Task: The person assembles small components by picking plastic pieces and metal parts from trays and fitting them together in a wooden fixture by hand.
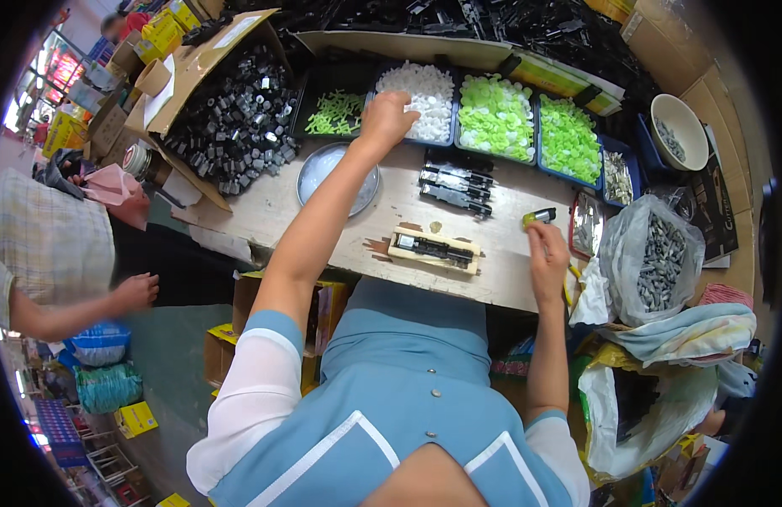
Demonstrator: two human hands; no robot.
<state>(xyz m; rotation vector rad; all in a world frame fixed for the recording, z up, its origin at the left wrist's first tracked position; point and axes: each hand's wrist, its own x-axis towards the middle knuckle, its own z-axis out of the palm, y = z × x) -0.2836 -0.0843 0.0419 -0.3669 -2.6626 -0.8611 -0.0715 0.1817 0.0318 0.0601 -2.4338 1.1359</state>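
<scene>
My left hand reaches over the left side of a tray of small white plastic pieces, its fingers curled down among them; whatever they pinch is hidden. At the right of the table, my right hand has its thumb and fingers together at the end of a small yellow-and-black piece. In front of me, a black slim mechanism lies in a pale wooden fixture. Beyond it, several black and silver mechanisms rest in a row. Under my left forearm is a round metal dish.
A carton of black and metallic parts stands at left. Along the back are trays of green sticks, green discs and metal pieces. Right are a bag of grey parts and a bowl. Another person's hand is at left.
</scene>
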